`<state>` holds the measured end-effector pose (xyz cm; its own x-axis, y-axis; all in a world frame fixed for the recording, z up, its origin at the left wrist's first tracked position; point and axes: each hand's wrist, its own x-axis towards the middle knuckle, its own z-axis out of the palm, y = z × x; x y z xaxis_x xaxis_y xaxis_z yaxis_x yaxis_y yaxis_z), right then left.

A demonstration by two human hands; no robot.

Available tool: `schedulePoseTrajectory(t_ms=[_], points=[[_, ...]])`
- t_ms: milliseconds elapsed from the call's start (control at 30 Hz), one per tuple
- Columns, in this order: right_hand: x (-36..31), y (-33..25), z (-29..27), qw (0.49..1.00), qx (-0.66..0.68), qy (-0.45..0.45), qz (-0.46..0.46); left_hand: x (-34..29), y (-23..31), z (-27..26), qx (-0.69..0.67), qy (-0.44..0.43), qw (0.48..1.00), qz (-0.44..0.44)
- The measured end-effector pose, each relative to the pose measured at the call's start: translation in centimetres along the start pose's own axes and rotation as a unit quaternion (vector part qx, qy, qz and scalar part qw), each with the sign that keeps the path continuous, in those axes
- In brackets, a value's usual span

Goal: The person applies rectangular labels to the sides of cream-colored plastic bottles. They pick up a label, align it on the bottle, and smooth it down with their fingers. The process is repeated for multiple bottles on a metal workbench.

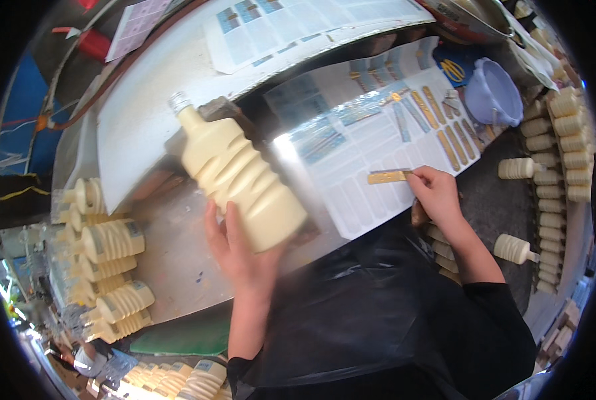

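Note:
A large cream bottle (241, 177) with wavy ridges and a silvery threaded neck lies tilted in my left hand (239, 247), its neck pointing to the far left. My left fingers wrap its lower side near the base. Between the thumb and fingers of my right hand (438, 193) is one end of a narrow gold label strip (387, 177). The strip is above a white backing sheet (351, 207) with several label outlines. More gold strips (448, 150) and bluish labels (314, 143) are on that sheet, farther off.
Cream bottles with labels (114, 241) are stacked at the left table edge (178, 267). Rows of plain bottles (551, 200) stand at right. A lilac bucket (492, 93) sits at the far right. Across the back runs a white board (151, 113) bearing another label sheet (291, 33).

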<state>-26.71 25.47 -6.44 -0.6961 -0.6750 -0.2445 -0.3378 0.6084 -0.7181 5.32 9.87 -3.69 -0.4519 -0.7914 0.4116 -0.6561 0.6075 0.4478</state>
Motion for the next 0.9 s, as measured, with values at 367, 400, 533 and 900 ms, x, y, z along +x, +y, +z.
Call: schedulePoseTrajectory(t_ms=[367,400,533,900], points=[[-0.4,0.7,0.4,1.0,0.02,-0.013,-0.015,-0.6,-1.6,-0.3,-0.782,0.136,0.576,-0.195],[-0.4,0.8,0.4,0.999,0.027,-0.008,-0.016,-0.6,-1.5,-0.3,-0.794,0.137,0.561,-0.192],[-0.5,0.5,0.0,1.0,0.007,-0.018,0.003,-0.4,-1.2,-0.4,-0.818,0.139,0.525,-0.189],[-0.8,1.3,-0.1,1.0,0.008,0.002,-0.027,-0.4,-0.6,-0.5,-0.811,0.166,0.514,-0.222]])
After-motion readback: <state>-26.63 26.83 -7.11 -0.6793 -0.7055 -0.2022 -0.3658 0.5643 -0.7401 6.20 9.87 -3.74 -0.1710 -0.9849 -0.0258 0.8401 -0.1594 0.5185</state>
